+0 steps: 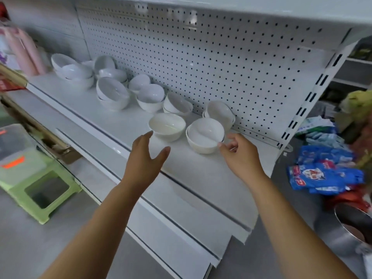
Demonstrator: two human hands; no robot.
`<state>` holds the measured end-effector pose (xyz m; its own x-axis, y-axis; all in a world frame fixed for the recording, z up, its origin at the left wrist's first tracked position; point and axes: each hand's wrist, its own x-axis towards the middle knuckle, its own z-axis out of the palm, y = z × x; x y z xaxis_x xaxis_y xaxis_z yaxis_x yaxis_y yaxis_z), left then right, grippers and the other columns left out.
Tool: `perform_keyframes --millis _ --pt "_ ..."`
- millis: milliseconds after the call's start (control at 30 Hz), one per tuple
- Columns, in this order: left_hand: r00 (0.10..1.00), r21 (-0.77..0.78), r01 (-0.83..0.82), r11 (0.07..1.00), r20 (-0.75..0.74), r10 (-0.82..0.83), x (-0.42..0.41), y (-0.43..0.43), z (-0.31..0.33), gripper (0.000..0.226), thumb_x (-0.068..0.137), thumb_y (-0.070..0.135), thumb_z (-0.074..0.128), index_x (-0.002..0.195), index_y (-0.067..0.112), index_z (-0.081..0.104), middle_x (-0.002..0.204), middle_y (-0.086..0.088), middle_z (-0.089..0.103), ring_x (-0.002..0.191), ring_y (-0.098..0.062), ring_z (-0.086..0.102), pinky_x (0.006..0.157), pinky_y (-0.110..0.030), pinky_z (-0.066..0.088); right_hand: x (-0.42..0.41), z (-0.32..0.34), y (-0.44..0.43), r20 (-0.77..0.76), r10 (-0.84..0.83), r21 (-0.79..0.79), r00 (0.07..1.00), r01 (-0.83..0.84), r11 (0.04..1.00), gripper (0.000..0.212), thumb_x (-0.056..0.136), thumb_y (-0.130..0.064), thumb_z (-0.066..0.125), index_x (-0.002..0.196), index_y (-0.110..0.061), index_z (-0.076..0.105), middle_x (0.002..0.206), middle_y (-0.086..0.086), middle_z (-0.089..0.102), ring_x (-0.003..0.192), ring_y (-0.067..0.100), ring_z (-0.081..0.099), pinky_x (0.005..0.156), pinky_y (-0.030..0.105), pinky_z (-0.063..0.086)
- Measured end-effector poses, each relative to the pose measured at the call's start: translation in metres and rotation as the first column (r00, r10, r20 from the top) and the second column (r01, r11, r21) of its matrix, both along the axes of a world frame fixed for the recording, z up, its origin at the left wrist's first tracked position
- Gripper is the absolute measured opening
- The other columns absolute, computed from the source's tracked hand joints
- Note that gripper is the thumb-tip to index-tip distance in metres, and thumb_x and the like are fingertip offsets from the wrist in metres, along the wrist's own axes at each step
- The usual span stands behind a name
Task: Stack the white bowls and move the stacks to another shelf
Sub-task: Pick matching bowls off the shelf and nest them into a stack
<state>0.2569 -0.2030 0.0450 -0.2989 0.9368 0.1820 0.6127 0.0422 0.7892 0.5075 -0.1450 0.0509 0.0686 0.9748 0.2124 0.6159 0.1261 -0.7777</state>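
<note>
Several white bowls stand on a white shelf (193, 174) before a pegboard back wall. Nearest to me are a single bowl (167, 126) and, to its right, a short stack of two bowls (204, 135). My left hand (146, 156) hovers just in front of the single bowl, fingers spread, holding nothing. At the stack's front right rim is my right hand (240, 153), fingers loosely curled, fingertips touching or almost touching the rim. Another small stack (220, 113) leans behind, against the wall. More bowls, some nested, run along the shelf to the left (112, 93).
Lower white shelves (161, 228) step out below. A green plastic stool (42, 190) and a clear bin (14, 141) stand on the floor at left. Blue packets (322, 174) and a metal pot (350, 222) lie at right. Pink bottles (24, 53) stand far left.
</note>
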Motion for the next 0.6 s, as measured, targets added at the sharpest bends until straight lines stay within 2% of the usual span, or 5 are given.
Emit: perform_keyframes --millis 100,167,300,467,600 --pt "1.0 -0.007 0.012 1.0 0.003 -0.012 -0.003 0.025 -0.002 0.074 0.097 0.047 0.068 0.159 0.024 0.035 0.163 -0.005 0.039 0.147 -0.025 0.042 0.112 -0.033 0.036 -0.001 0.002 0.025 0.018 -0.035 -0.016 0.999 0.036 0.999 0.037 0.098 -0.035 0.067 0.129 -0.015 0.062 0.084 -0.01 0.059 0.079 0.009 0.055 0.064 0.011 0.038" --pt "1.0 -0.014 0.014 1.0 0.008 -0.014 -0.004 0.04 -0.006 0.074 0.096 0.046 0.069 0.158 0.023 0.036 0.162 -0.007 0.04 0.147 -0.027 0.043 0.114 -0.038 0.038 -0.001 0.002 0.038 0.024 -0.052 -0.036 0.998 0.053 0.998 0.04 0.099 -0.038 0.065 0.131 -0.016 0.06 0.085 -0.009 0.059 0.084 0.013 0.056 0.066 0.019 0.04" --pt "0.999 -0.033 -0.015 0.999 0.049 0.017 -0.008 0.063 -0.017 0.074 0.093 0.046 0.073 0.155 0.022 0.04 0.161 -0.006 0.042 0.144 -0.028 0.045 0.113 -0.04 0.04 0.001 -0.002 0.054 0.027 -0.093 -0.084 0.995 0.095 0.992 0.043 0.097 -0.044 0.066 0.131 -0.018 0.061 0.086 -0.008 0.06 0.081 0.009 0.056 0.075 0.026 0.04" --pt "0.992 -0.01 -0.016 1.0 0.125 0.017 -0.014 0.079 -0.028 0.069 0.089 0.043 0.078 0.148 0.022 0.049 0.156 -0.005 0.047 0.137 -0.029 0.052 0.113 -0.043 0.044 -0.003 -0.002 0.067 0.084 -0.104 -0.101 0.991 0.113 0.988 0.027 0.095 -0.043 0.069 0.109 -0.02 0.07 0.084 -0.009 0.062 0.078 0.01 0.058 0.061 0.021 0.04" --pt "0.984 -0.002 0.019 1.0 0.177 -0.018 -0.026 0.084 -0.034 0.067 0.088 0.046 0.078 0.147 0.03 0.05 0.157 -0.001 0.049 0.138 -0.03 0.052 0.115 -0.049 0.045 -0.007 0.002 0.079 0.148 -0.101 -0.054 0.984 0.11 0.992 0.026 0.091 -0.04 0.074 0.09 -0.014 0.074 0.079 -0.002 0.068 0.077 0.018 0.064 0.061 0.023 0.043"
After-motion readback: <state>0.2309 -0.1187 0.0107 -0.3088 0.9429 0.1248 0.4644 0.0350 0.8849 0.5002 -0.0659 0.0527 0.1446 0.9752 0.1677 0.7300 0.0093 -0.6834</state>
